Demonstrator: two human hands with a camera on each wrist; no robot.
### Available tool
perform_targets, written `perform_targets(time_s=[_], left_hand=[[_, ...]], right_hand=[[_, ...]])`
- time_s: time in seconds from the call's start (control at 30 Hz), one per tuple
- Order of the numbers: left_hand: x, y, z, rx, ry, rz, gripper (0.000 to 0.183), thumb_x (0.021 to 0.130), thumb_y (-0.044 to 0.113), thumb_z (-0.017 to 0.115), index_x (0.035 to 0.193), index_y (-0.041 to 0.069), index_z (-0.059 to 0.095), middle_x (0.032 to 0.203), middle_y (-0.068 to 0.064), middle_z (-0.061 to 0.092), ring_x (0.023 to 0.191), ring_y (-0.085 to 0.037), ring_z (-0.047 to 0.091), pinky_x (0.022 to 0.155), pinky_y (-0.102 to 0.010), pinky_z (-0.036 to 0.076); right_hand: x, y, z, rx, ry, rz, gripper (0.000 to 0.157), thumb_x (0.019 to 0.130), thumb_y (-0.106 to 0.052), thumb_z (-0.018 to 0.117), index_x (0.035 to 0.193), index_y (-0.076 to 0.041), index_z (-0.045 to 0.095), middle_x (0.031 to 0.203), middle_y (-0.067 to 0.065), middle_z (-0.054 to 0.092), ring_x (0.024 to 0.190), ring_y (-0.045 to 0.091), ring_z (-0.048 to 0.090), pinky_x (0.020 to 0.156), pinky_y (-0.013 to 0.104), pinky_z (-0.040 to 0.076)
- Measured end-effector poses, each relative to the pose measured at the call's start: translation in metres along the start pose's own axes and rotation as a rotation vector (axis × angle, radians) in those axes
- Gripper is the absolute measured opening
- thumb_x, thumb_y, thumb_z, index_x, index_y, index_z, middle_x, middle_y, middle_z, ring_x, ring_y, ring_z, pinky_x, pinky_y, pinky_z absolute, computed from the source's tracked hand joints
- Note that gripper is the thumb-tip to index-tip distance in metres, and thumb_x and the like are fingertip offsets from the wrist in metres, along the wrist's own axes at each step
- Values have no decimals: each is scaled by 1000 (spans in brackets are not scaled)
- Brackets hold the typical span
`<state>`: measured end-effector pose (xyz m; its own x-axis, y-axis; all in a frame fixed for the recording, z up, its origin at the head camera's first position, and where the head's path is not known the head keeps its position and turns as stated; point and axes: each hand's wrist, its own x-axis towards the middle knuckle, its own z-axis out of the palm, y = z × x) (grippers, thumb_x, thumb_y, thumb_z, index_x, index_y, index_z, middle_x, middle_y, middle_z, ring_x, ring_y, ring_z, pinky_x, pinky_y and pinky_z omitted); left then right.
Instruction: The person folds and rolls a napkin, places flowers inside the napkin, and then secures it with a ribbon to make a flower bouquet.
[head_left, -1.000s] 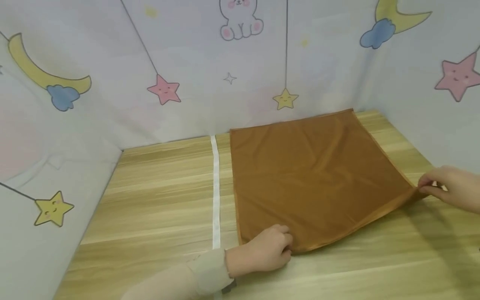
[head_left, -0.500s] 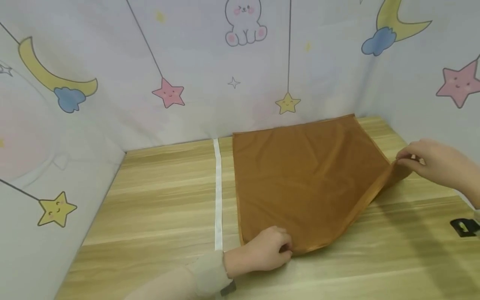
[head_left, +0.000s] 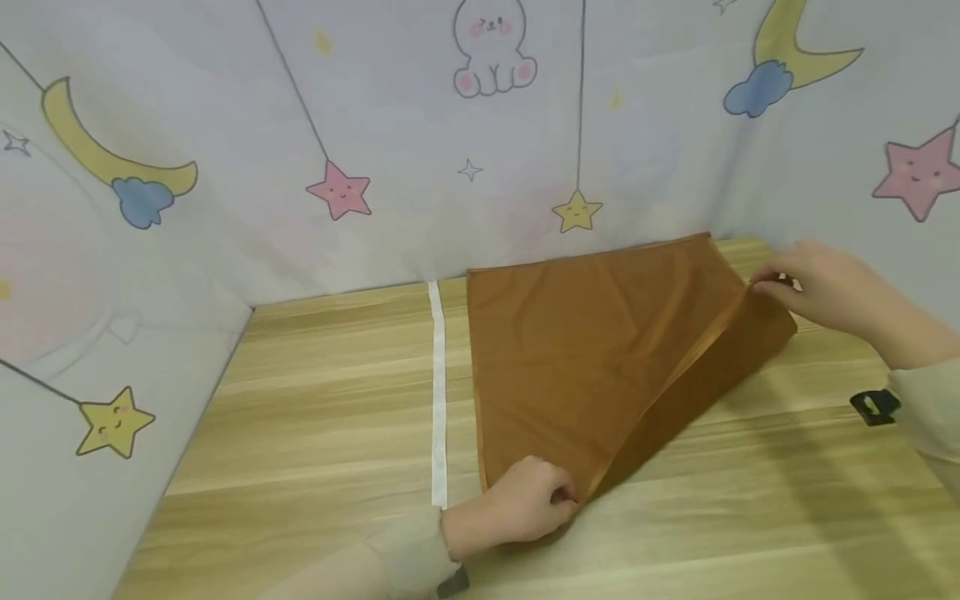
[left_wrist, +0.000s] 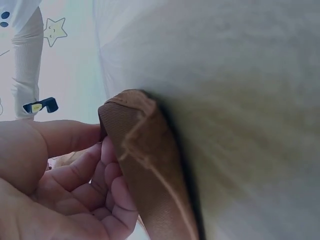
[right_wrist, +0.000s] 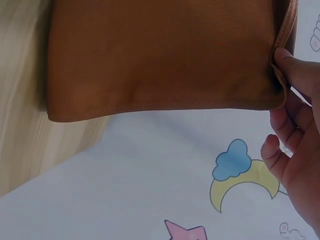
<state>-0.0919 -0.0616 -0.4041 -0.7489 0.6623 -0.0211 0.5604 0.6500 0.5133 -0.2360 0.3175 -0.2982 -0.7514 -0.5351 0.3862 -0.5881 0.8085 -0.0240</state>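
A brown cloth with a stitched hem lies on the wooden tabletop, its near right part lifted and folding back over itself. My right hand pinches the near right corner between thumb and fingers and holds it up close to the cloth's right edge. In the right wrist view the cloth hangs from that pinch, its hem running leftward. At the near left corner my left hand pinches the hem. The left wrist view shows the thumb and curled fingers of the left hand on the folded cloth edge.
A white strip runs front to back along the wooden tabletop, left of the cloth. Pale curtains printed with stars and moons enclose the back and sides. A black strap piece sits by the right wrist.
My right hand has lifted the cloth's near right corner and moved it back and to the left, exposing the underside. My left hand stays almost in place at the near left corner.
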Motion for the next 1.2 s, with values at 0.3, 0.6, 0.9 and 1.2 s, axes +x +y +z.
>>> perform_targets(time_s=[0.3,0.6,0.9,1.2], left_hand=[[-3,-3,-2,-31,-2,-48,6,83,9,70,77,8,71,64,9,60,54,6,44,53,-7,37],[-4,-9,-6,-143,-11,-118,6,84,9,70,78,6,71,63,8,60,54,5,45,53,-10,40],[-7,-14,-8,-185,-30,-160,10,85,13,69,76,8,67,61,11,53,53,3,44,52,-12,39],[-12,-13,-8,-192,-72,-179,15,83,20,71,73,10,65,60,12,54,52,4,46,51,-12,41]], right_hand=[[30,-8,4,18,2,-42,10,77,0,75,84,-5,70,77,2,65,72,24,56,67,44,43],[55,-10,9,32,-2,-64,7,79,1,73,83,-3,70,78,5,66,72,25,57,66,44,43],[75,-19,2,41,-32,-31,5,83,0,70,88,-1,71,81,8,67,74,26,56,66,44,43],[86,-24,3,48,-79,3,4,86,-2,68,88,-2,71,86,11,68,82,30,57,72,48,44]])
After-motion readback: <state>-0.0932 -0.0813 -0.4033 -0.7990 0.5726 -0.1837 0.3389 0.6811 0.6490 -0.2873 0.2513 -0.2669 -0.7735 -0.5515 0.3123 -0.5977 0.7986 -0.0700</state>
